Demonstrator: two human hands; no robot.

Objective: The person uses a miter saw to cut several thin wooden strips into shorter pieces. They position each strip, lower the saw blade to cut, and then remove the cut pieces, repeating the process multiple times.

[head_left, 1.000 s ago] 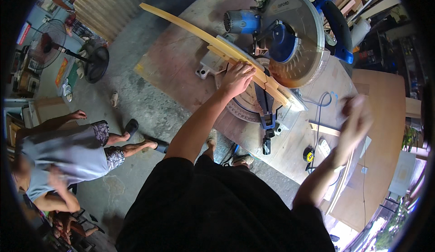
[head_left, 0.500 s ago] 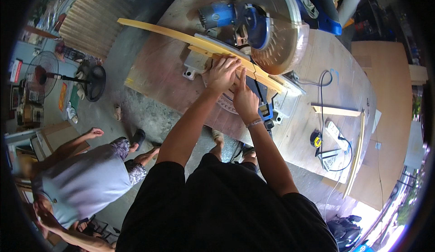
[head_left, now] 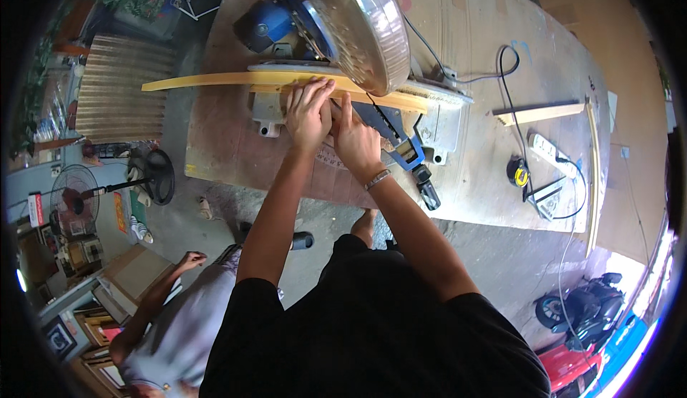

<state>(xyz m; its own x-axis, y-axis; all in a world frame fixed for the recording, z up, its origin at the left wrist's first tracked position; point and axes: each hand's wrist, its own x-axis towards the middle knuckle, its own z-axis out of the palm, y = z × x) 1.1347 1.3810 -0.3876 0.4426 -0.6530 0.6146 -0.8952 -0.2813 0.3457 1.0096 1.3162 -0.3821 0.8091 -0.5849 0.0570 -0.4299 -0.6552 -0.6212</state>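
A long pale wooden strip [head_left: 200, 80] lies across the base of a blue mitre saw [head_left: 286, 22], along its metal fence [head_left: 447, 92]. My left hand [head_left: 308, 118] is closed over the strip, left of the round blade guard [head_left: 376, 37], with its fingers across the top. Close beside it, my right hand [head_left: 358, 143] points its index finger at the strip's near edge, the tip at or against the wood. Its other fingers are curled under, and what they hold, if anything, is hidden. The saw's blue and black front handle [head_left: 415, 156] sticks out to the right of this hand.
On the table [head_left: 479, 183] to the right are a tape measure [head_left: 517, 173], a power strip [head_left: 547, 148] with cables, a square [head_left: 551, 198] and more wooden strips [head_left: 547, 113]. Another person [head_left: 182, 326] is at the lower left. A standing fan [head_left: 75, 192] stands further left.
My view has swung round, so the saw and strip sit further left and the strip looks more level. Both hands stay at the strip. The other person appears lower in the picture.
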